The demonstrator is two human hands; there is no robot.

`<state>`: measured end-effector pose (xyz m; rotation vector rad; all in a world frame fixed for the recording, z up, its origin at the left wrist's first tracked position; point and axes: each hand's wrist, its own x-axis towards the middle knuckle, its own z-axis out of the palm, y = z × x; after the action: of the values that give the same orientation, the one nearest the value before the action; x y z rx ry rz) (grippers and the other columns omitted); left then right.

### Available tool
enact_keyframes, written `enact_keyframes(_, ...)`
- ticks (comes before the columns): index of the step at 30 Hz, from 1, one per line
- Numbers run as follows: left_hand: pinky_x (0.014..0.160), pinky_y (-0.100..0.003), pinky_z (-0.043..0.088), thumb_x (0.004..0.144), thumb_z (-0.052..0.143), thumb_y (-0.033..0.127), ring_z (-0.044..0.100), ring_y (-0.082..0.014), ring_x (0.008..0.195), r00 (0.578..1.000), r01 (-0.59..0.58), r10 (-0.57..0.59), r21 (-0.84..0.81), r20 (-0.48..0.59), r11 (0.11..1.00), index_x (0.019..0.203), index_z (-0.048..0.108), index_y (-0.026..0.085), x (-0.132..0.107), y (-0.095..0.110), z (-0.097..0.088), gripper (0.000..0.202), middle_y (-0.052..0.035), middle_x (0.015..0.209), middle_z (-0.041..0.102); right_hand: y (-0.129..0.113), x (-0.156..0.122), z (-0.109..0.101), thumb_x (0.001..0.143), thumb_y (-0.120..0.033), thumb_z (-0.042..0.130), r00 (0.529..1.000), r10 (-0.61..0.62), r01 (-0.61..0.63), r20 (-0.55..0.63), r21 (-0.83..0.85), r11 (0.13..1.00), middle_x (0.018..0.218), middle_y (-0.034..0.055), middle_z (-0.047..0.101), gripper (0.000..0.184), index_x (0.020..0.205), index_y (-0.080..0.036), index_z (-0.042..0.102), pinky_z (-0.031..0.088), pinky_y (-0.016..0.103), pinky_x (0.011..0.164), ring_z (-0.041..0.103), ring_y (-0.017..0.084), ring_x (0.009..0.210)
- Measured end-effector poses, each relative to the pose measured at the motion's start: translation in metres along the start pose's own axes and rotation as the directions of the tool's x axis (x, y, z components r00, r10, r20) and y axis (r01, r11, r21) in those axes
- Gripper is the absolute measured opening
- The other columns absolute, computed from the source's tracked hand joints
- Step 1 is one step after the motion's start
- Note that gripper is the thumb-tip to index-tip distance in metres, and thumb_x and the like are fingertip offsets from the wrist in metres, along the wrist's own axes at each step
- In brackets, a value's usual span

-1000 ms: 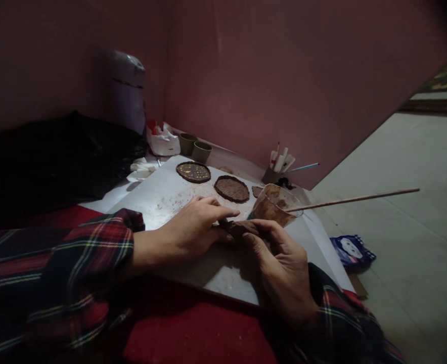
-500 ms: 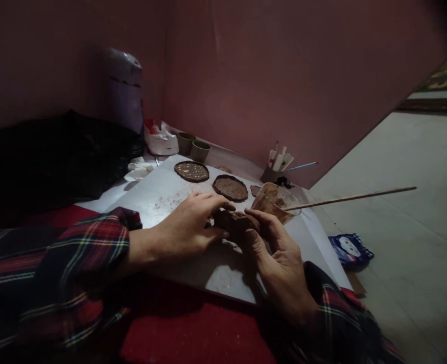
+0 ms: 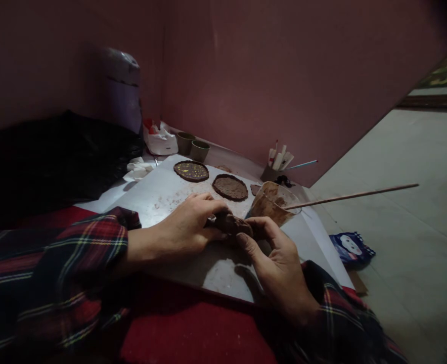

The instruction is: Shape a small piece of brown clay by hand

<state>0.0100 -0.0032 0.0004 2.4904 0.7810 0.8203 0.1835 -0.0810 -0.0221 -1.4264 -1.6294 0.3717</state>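
Observation:
Between my two hands is a lump of dark brown clay (image 3: 233,224), held just above a pale board (image 3: 223,275). My left hand (image 3: 191,225) grips its left end, thumb below and fingers over the top. At the other end, the thumb and fingers of my right hand (image 3: 278,258) pinch the clay. Behind the hands lie a flat brown disc with a raised rim (image 3: 230,187) and a second disc dotted with yellow (image 3: 191,171). Beyond my right hand stands a clear container smeared with brown (image 3: 271,205), a long thin stick (image 3: 354,196) leaning out of it.
Two green cups (image 3: 199,150) and a white plastic bag (image 3: 161,139) stand at the back. A holder with pens and brushes (image 3: 280,162) is by the wall. Black plastic (image 3: 60,151) covers the left side. A blue packet (image 3: 351,247) lies on the floor at right.
The clay has turned and now looks narrower and longer between my hands. My right fingers and thumb have shifted slightly left and closed nearer its end.

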Motion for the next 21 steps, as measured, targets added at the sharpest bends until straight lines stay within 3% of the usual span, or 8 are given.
enact_keyframes(2, 0.075, -0.031, 0.043, 0.078, 0.064, 0.015, 0.055, -0.0183, 0.082, 1.0, -0.028, 0.028, -0.027, 0.012, 0.999, 0.085, 0.065, 0.015, 0.0004, -0.0009, 0.0006, 0.007, -0.0038, 0.085, 0.063, -0.001, -0.0003, -0.0005, 0.084, -0.03, 0.061, 1.0, -0.005, 0.005, -0.005, 0.021, 1.0, 0.092, 0.0028, 0.069, 0.017, 0.099, -0.023, 0.059, 0.051, 0.029, 0.072, 0.065, 0.018, 0.085)
enact_keyframes(7, 0.076, -0.029, 0.042, 0.078, 0.065, 0.015, 0.056, -0.0177, 0.083, 0.998, -0.049, 0.05, -0.059, 0.025, 0.997, 0.089, 0.067, 0.016, 0.0009, -0.0035, 0.0029, 0.012, -0.0037, 0.086, 0.063, -0.0026, 0.0006, -0.0005, 0.085, -0.026, 0.059, 1.0, -0.027, 0.027, 0.015, 0.023, 0.999, 0.082, -0.0003, 0.069, 0.006, 0.086, -0.022, 0.063, 0.049, 0.025, 0.067, 0.064, 0.015, 0.076)
enact_keyframes(10, 0.074, -0.028, 0.042, 0.079, 0.065, 0.017, 0.056, -0.0171, 0.082, 0.998, -0.057, 0.058, -0.07, 0.014, 0.996, 0.091, 0.068, 0.014, -0.0005, -0.0037, 0.0037, 0.013, -0.0042, 0.085, 0.063, -0.0021, 0.0008, -0.0002, 0.085, -0.025, 0.06, 0.998, -0.061, 0.061, 0.011, 0.001, 0.998, 0.082, 0.0, 0.068, 0.006, 0.088, -0.021, 0.064, 0.048, 0.025, 0.068, 0.063, 0.015, 0.076)
enact_keyframes(16, 0.07, -0.027, 0.039, 0.076, 0.065, 0.014, 0.053, -0.0132, 0.069, 0.991, -0.124, 0.122, -0.033, -0.053, 0.992, 0.075, 0.067, 0.013, -0.0017, -0.0036, 0.0037, 0.002, -0.0003, 0.071, 0.059, -0.0036, 0.0, -0.0002, 0.086, -0.022, 0.059, 0.99, -0.14, 0.14, 0.01, -0.004, 0.99, 0.083, 0.001, 0.068, 0.008, 0.089, -0.02, 0.065, 0.048, 0.026, 0.071, 0.063, 0.015, 0.078)
enact_keyframes(21, 0.071, -0.028, 0.041, 0.076, 0.065, 0.013, 0.056, -0.0137, 0.07, 0.994, -0.088, 0.085, -0.043, -0.064, 0.995, 0.08, 0.071, 0.016, -0.0002, -0.0044, 0.0039, 0.008, 0.0, 0.072, 0.062, -0.0036, 0.0022, 0.0007, 0.085, -0.024, 0.06, 0.998, -0.064, 0.064, -0.002, 0.031, 0.997, 0.081, -0.0002, 0.069, 0.007, 0.087, -0.021, 0.066, 0.049, 0.025, 0.068, 0.063, 0.015, 0.075)
